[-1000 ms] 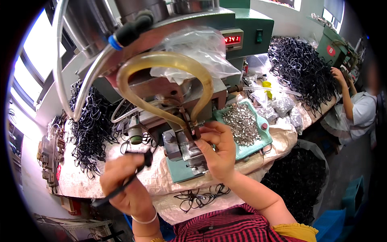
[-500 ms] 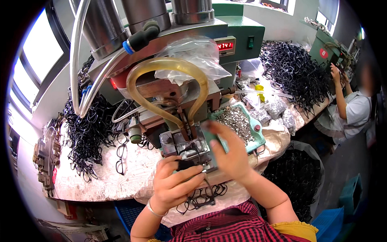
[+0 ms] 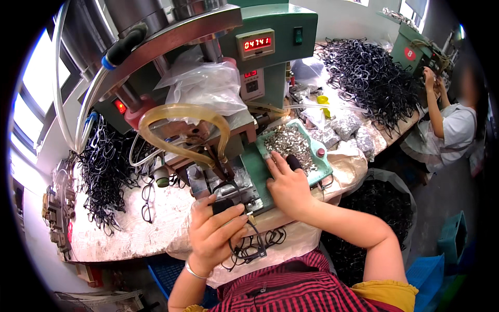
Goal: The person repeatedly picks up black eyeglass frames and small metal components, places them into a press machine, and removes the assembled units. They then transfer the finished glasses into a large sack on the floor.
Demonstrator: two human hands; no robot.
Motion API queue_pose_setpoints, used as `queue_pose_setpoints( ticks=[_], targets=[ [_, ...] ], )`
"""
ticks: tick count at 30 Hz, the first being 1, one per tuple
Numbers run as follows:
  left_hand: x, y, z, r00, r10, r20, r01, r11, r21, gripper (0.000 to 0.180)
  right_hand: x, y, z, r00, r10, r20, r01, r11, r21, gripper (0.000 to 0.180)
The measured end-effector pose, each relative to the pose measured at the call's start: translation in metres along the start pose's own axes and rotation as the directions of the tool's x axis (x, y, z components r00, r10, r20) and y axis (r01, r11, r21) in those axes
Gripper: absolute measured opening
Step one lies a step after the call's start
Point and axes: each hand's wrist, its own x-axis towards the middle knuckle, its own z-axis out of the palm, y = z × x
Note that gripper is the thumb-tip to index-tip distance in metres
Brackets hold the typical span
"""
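Note:
My left hand (image 3: 215, 229) is closed round a black eyeglass frame (image 3: 261, 250) at the front of the metal fixture (image 3: 236, 179), below two copper-coloured prongs (image 3: 221, 165). Part of the frame hangs below my fingers, and its upper end at the fixture is partly hidden. A black cover sits on one of this hand's fingers. My right hand (image 3: 291, 190) reaches onto the green tray (image 3: 323, 169), its fingers stretched over small shiny metal pieces (image 3: 285, 140). It also wears a black finger cover. I see nothing held in it.
The machine (image 3: 278, 31) rises ahead, with a looped yellowish hose (image 3: 182, 110) and plastic bag (image 3: 200, 86). Black eyeglass frames are heaped left (image 3: 104, 187) and right (image 3: 366, 78); several lie beneath my left hand. A sack of dark pieces (image 3: 374, 213) stands lower right. A co-worker (image 3: 457, 130) works far right.
My right hand has moved from beside the fixture to the metal pieces in the tray. My left hand keeps hold of the eyeglass frame. The machine now appears further left in view.

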Motion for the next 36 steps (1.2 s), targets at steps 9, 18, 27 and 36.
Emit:
queue_pose_setpoints(
  ticks=[9, 18, 27, 36],
  targets=[
    [-0.059, -0.098, -0.089, 0.792, -0.408, -0.454, 0.598, 0.664, 0.448, 0.017, 0.005, 0.025, -0.008, 0.9, 0.363, -0.241, -0.189, 0.824, 0.534, 0.008],
    [-0.174, -0.224, -0.057, 0.567, -0.791, -0.23, 0.599, 0.204, 0.774, 0.038, -0.005, 0.052, 0.012, 0.618, 0.659, -0.43, -0.152, 0.636, 0.757, 0.005],
    [-0.111, -0.324, -0.079, 0.719, -0.694, 0.034, 0.695, 0.719, 0.0, 0.035, -0.01, 0.07, 0.02, 0.782, 0.439, -0.442, -0.221, 0.859, 0.463, 0.015],
    [-0.143, -0.294, -0.076, 0.294, -0.926, 0.237, 0.913, 0.345, 0.218, 0.033, -0.012, 0.067, 0.002, 0.746, 0.664, 0.057, -0.405, 0.384, 0.83, 0.018]
  ],
)
